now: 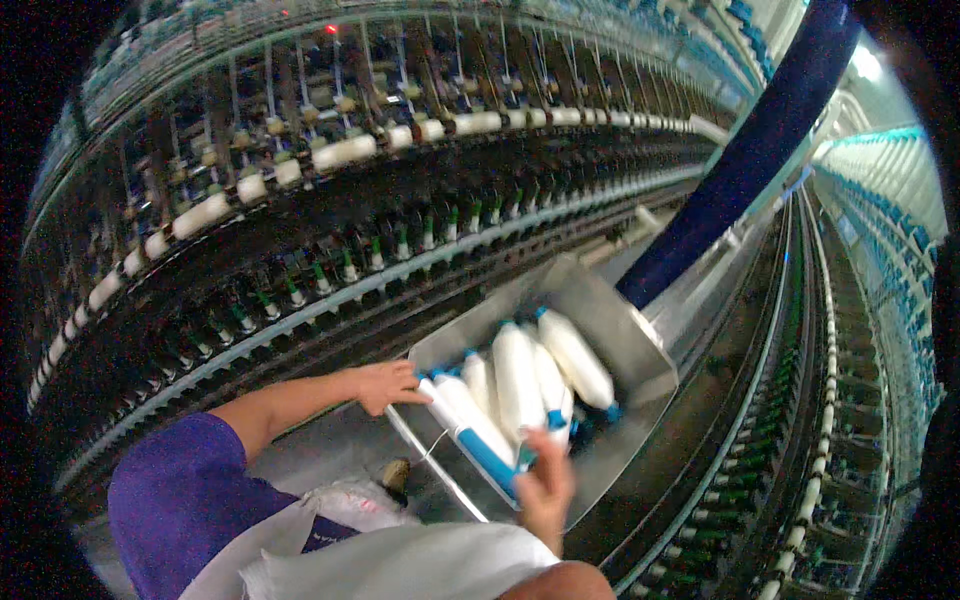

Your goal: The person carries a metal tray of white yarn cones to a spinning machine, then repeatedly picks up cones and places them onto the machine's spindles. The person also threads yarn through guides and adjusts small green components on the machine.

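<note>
A metal bin [640,345] in front of me holds several white yarn bobbins [517,380] with blue ends, lying side by side. My left hand [385,387] rests at the bin's left corner, its fingers stretched out over the rim by the ends of the nearest bobbins. Along the bin's near-left side lies a long white and blue piece [485,455]. My right hand [545,485] is over the near side of the bin, close to the lower ends of the bobbins. Motion smears its fingers, so whether they grip a bobbin is unclear.
A long spinning frame [375,250] with rows of spindles and white rollers runs along the left and far side. Another spindle row [740,490] lies to the right. A thick dark blue hose or column [745,160] slants up behind the bin.
</note>
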Demonstrator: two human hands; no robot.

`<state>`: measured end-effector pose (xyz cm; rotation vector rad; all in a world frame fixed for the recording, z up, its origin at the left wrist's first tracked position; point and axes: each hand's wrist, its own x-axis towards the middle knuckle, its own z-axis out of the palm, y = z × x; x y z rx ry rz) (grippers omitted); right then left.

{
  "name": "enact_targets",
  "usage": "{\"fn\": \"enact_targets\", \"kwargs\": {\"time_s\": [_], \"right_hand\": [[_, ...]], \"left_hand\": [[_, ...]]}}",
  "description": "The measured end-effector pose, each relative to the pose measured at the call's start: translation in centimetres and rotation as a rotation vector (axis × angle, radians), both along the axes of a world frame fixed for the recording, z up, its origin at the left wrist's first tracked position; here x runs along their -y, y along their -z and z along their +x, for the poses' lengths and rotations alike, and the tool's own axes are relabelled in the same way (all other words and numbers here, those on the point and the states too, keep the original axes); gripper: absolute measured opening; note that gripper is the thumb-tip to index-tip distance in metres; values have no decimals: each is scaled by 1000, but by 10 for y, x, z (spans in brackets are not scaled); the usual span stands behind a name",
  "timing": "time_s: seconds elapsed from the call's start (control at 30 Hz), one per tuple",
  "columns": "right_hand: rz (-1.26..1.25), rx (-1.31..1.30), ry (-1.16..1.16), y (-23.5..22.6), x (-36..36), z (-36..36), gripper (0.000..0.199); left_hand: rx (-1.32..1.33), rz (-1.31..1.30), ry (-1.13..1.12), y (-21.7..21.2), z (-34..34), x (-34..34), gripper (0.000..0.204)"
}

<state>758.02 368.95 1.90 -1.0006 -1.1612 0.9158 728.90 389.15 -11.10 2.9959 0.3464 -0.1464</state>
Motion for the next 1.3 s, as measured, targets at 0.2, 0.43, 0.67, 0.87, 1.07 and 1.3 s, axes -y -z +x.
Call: {"fn": "enact_targets", "kwargs": {"time_s": [0.2,0.43,0.67,0.87,1.07,1.3], "right_hand": [[811,-162,-9,-158,-32,3,29],[840,-76,66,-157,-29,22,21],[-430,405,170,-15,-165,142,27],[-862,690,-192,309,-162,175,80],[-829,515,-717,247,-182,195,35],[-1143,-18,-415,75,-79,188,25]], "left_hand": [[86,-94,-30,-13,33,-37,97],[72,-153,-115,-13,32,-35,96],[-190,-221,-194,-32,46,-40,98],[-174,-323,-134,-24,40,-48,100],[-85,-259,-137,-38,39,-55,101],[-4,-276,-439,-45,50,-38,82]]}}
